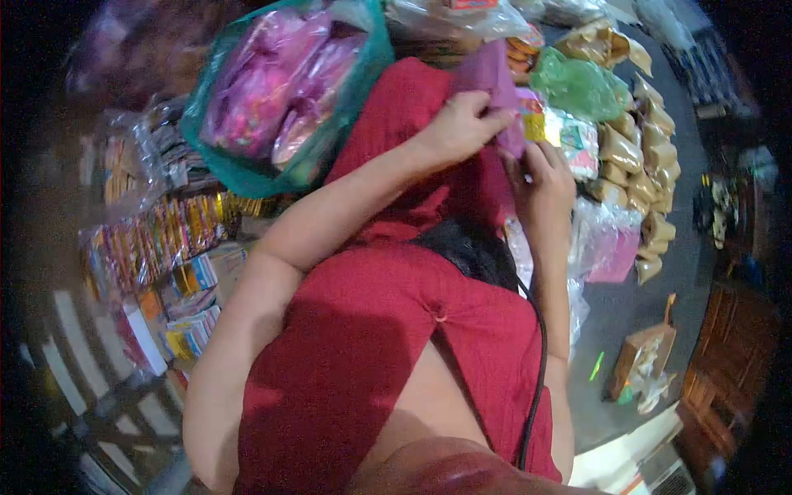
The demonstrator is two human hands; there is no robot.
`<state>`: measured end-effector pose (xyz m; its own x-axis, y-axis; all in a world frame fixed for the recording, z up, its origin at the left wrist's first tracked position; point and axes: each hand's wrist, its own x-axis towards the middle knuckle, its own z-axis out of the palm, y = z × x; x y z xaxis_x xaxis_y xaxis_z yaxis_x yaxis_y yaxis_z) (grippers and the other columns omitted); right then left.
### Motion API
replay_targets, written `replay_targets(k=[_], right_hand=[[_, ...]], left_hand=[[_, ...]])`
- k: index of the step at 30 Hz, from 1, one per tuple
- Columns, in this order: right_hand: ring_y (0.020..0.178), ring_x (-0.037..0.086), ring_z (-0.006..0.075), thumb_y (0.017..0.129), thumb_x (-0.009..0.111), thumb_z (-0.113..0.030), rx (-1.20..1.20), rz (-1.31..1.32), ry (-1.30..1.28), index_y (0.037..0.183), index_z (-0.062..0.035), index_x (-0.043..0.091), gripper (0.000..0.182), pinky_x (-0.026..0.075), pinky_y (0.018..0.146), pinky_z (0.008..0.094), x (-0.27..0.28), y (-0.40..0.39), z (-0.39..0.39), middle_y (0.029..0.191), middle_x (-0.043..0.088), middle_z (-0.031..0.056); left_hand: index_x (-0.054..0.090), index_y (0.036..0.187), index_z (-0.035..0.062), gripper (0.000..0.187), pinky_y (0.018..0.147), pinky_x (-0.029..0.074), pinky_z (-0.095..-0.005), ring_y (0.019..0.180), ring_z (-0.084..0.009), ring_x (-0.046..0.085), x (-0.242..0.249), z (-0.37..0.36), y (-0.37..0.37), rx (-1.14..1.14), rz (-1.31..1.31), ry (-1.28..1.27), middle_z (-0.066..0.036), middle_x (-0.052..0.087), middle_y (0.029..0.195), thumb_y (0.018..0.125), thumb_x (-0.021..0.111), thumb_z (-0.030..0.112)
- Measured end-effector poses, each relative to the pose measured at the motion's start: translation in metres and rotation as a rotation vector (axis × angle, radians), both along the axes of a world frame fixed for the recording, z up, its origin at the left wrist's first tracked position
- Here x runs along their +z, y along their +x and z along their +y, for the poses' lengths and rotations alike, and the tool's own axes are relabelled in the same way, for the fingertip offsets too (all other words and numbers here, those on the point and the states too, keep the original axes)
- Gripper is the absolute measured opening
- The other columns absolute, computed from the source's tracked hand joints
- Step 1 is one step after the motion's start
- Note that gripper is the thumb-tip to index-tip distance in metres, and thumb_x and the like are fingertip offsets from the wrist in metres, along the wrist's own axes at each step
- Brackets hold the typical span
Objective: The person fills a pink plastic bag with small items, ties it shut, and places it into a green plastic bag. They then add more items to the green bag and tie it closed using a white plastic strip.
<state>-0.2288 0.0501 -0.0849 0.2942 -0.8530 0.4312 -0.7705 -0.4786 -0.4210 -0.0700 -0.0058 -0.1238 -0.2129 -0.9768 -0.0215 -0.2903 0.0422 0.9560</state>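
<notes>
Right of the teal bag (285,180), beyond the red-clad knee (404,95), the left hand (456,130) is pinching the purple bag (488,70) by its edge, seemingly to steady something limp! The right hand (548,177) is curling at its lower end; whether it's gripping, I can't tell. Pink packets (264,91) are crowding inside the teal bag, probably being kept together by its walls; brown packets (624,153) are sitting farther right of it, perhaps for easy reach.
</notes>
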Motion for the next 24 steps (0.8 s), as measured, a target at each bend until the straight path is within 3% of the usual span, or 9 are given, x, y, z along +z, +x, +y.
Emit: replay_targets(k=[3,10,13,15,17,19,21,23,24], right_hand=[[0.074,0.054,0.0342,0.079,0.063,-0.012,0.054,-0.141,-0.058,0.079,-0.001,0.055,0.013,0.043,0.063,0.0407,-0.004,0.002,-0.001,0.078,0.054,0.0144],[0.076,0.055,0.0336,0.08,0.061,-0.009,0.058,-0.008,0.082,0.085,-0.0016,0.057,0.009,0.044,0.065,0.0406,-0.003,-0.002,0.001,0.078,0.054,0.0141],[0.081,0.054,0.0333,0.077,0.061,-0.011,0.052,0.05,0.146,0.089,-0.0033,0.056,0.015,0.044,0.069,0.0412,0.001,0.006,0.004,0.084,0.056,0.0135],[0.083,0.055,0.0331,0.077,0.062,-0.012,0.013,-0.104,0.163,0.09,-0.0038,0.056,0.016,0.044,0.069,0.0411,-0.002,0.012,0.004,0.084,0.057,0.0134],[0.082,0.055,0.0333,0.077,0.062,-0.012,0.053,-0.128,0.113,0.09,-0.0038,0.056,0.017,0.044,0.069,0.0414,-0.007,0.015,-0.001,0.084,0.057,0.0137],[0.082,0.056,0.0335,0.076,0.062,-0.011,0.093,-0.152,0.065,0.091,-0.0039,0.055,0.017,0.044,0.069,0.0417,-0.011,0.014,-0.005,0.084,0.057,0.0139],[0.072,0.055,0.0347,0.08,0.061,-0.009,0.019,-0.098,0.025,0.085,-0.0005,0.057,0.011,0.045,0.064,0.0394,-0.013,0.01,-0.009,0.074,0.055,0.0156],[0.071,0.055,0.0349,0.079,0.063,-0.01,0.016,-0.064,0.066,0.078,-0.0008,0.053,0.014,0.043,0.062,0.0414,-0.012,0.007,-0.01,0.072,0.054,0.0166],[0.069,0.054,0.0348,0.079,0.063,-0.011,0.031,-0.059,0.046,0.076,-0.0008,0.051,0.017,0.042,0.06,0.0413,-0.012,0.007,-0.011,0.071,0.053,0.0168]], left_hand=[[0.063,0.1,-0.0016,0.031,0.072,0.046,-0.0255,0.08,-0.0081,0.056,0.007,0.002,0.002,0.0,0.13,0.064,-0.004,0.065,0.088,0.089,0.059,0.027],[0.063,0.099,-0.0005,0.029,0.066,0.045,-0.0221,0.073,-0.006,0.055,0.002,-0.004,0.016,0.057,0.202,0.195,-0.001,0.064,0.087,0.09,0.058,0.027],[0.064,0.096,-0.0002,0.029,0.064,0.045,-0.0225,0.073,-0.0057,0.056,0.003,-0.001,0.011,0.075,0.259,0.16,-0.001,0.064,0.085,0.09,0.057,0.027],[0.065,0.091,-0.004,0.036,0.059,0.044,-0.0279,0.066,-0.0084,0.053,0.008,0.002,0.009,0.104,0.202,0.123,-0.002,0.063,0.075,0.088,0.058,0.031],[0.065,0.088,-0.005,0.037,0.059,0.045,-0.0293,0.065,-0.0086,0.054,0.01,0.004,0.004,0.068,0.361,0.085,-0.003,0.062,0.071,0.088,0.058,0.032],[0.065,0.084,-0.0057,0.04,0.059,0.045,-0.0324,0.065,-0.0113,0.057,0.016,0.009,0.004,0.146,0.182,0.096,-0.007,0.063,0.069,0.086,0.059,0.034],[0.064,0.08,-0.0063,0.043,0.058,0.046,-0.0356,0.065,-0.0149,0.059,0.007,0.003,0.01,0.166,0.043,0.082,-0.013,0.064,0.069,0.084,0.06,0.036],[0.066,0.081,-0.0013,0.04,0.052,0.041,-0.0251,0.059,-0.0059,0.049,0.001,0.0,0.015,0.068,-0.064,0.008,0.001,0.058,0.065,0.087,0.061,0.038],[0.066,0.081,-0.0013,0.04,0.052,0.041,-0.0251,0.059,-0.0059,0.049,-0.002,0.0,0.016,0.077,-0.065,0.007,0.001,0.058,0.065,0.087,0.061,0.038]])
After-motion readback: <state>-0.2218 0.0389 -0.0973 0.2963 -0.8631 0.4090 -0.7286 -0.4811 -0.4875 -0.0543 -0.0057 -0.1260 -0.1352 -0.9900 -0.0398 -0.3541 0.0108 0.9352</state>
